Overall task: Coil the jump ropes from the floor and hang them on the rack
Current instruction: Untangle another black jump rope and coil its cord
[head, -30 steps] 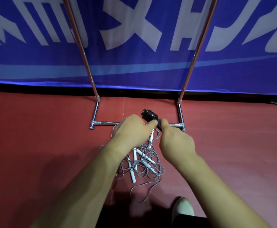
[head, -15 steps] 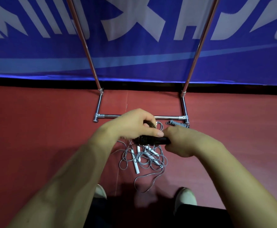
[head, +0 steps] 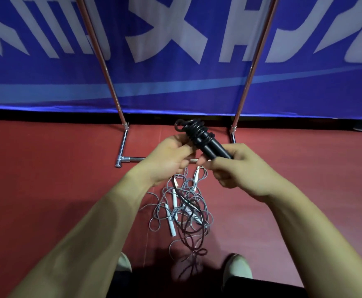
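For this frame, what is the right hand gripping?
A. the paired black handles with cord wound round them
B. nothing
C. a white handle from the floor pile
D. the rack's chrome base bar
A: the right hand grips the black handles, with black cord wound round their far end; the white-handled ropes lie on the floor.

The black handles (head: 206, 141), level and just short of the rack's base bar (head: 132, 158) half a second ago, now tilt, their cord-wrapped end raised beyond that bar. The left hand (head: 167, 160) has slid off their top toward the bar's left end; the right hand (head: 238, 171) grips their lower end. A black cord (head: 188, 218) now hangs loose from the left hand, short of the bar
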Demonstrator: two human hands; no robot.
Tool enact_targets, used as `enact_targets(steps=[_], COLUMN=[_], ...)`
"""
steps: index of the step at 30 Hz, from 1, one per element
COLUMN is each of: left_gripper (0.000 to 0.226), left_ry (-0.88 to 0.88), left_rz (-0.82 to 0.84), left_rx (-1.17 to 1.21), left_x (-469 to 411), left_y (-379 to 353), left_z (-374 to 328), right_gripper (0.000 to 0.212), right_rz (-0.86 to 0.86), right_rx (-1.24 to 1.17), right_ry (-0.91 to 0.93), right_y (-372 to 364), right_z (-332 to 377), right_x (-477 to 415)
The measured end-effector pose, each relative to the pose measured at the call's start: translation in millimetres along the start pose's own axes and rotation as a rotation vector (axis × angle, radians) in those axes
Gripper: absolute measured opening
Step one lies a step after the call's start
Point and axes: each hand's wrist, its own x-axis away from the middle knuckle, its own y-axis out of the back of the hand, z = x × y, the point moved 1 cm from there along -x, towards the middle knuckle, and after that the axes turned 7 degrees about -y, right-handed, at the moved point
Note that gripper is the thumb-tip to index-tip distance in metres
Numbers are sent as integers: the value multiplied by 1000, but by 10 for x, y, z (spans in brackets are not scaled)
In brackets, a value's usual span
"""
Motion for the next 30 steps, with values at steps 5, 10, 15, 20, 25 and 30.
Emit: enact_targets(steps=[5,10,15,20,25,30], left_gripper=[35,32,43,62,66,62], left_ry=[88,168,56,59,94,114], left_rz=[24,-50,-99,-313,-387,-457], left_rx=[216,153,-459,-589,-476,-343], left_x=[74,37,75,112,154,123], left_y=[-85,-98,-202,-248,-206,-164], left_z=[-122,-27,-28,-22,20,20], right_gripper=[15,15,14,14,14,22], right_rz=[-15,-236,-679,-709,-668,-665], right_rx=[-75,-17,722,1162,1216,1056], right_ry=[69,-17,-61,-111,-147,-12], right_y=[-35,-30,8,-368,-500,-624], right_z=[-4,-115,-231,-270,-306,-296], right_x=[4,-110,-187,-149,-143,-163])
